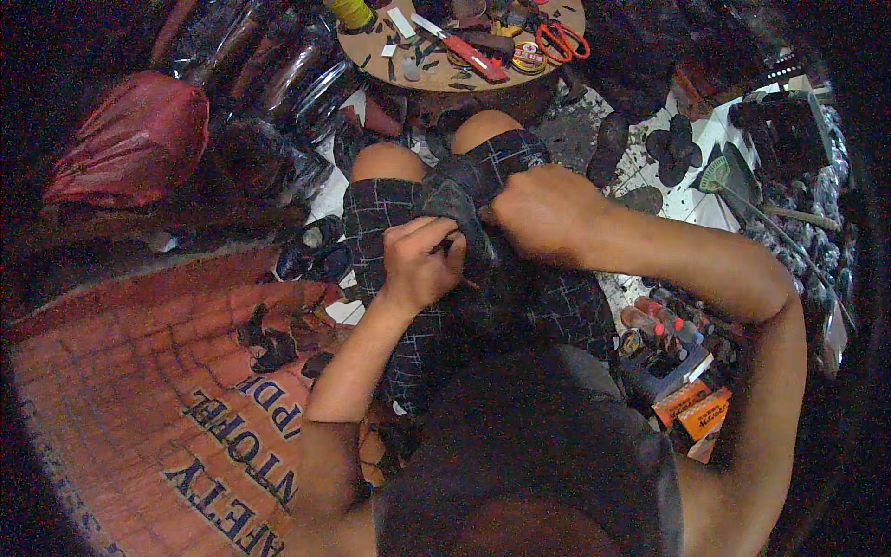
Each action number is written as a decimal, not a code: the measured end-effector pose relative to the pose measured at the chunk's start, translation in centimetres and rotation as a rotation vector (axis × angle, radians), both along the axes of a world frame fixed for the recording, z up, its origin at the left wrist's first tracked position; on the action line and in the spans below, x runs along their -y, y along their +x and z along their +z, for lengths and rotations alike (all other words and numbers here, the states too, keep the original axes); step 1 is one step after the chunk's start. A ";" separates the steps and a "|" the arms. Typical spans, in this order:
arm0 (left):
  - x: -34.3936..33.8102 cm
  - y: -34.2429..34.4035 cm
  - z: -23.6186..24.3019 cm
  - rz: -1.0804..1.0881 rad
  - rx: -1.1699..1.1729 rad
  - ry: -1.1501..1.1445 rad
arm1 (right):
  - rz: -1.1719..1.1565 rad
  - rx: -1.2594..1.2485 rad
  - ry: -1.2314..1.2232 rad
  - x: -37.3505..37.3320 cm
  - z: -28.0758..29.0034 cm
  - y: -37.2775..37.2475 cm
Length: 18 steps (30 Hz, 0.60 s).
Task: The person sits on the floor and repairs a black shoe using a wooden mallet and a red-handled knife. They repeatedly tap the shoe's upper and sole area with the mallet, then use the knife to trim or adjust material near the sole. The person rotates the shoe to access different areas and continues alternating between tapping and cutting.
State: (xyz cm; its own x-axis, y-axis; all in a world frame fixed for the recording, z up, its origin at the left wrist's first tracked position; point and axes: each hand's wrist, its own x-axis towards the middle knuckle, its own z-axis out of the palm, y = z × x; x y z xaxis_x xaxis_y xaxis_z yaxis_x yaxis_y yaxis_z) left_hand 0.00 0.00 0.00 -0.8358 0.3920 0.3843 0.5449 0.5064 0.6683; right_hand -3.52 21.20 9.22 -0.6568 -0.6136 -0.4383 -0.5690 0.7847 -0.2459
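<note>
Left hand's (pixel 422 262) fingers look curled tight, pinching the near edge of a dark piece (pixel 448 198), maybe a shoe part, sitting over the lap just short of the knees (pixel 388 163). Right hand (pixel 552 213) is balled up at its right side; can't tell what those fingers have. I'd guess it's light, bendy, not slippery or fragile. Best hold: opposite edges, imo.

- Two bare hands (pixel 549 215)
- One round tabletop (pixel 444 84), far
- One yellow thread spool (pixel 351 12), far left
- One red-handled knife (pixel 475 58)
- One pair of orange-handled scissors (pixel 560 43)
- One round tin (pixel 529 58)
- One red plastic bag (pixel 144 139), far left
- One orange woven sack (pixel 111 390), near left
</note>
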 end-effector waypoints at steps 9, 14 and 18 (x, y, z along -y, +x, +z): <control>0.2 1.0 0.8 0.157 0.144 0.019 | 0.155 -0.304 -0.208 -1.1 -1.3 1.7; 1.0 0.4 1.8 0.016 0.382 -0.175 | 0.006 -0.496 -0.217 -0.4 -2.9 3.8; 1.8 1.0 3.7 0.032 0.487 -0.031 | -0.099 -0.445 -0.253 -1.2 -3.7 3.7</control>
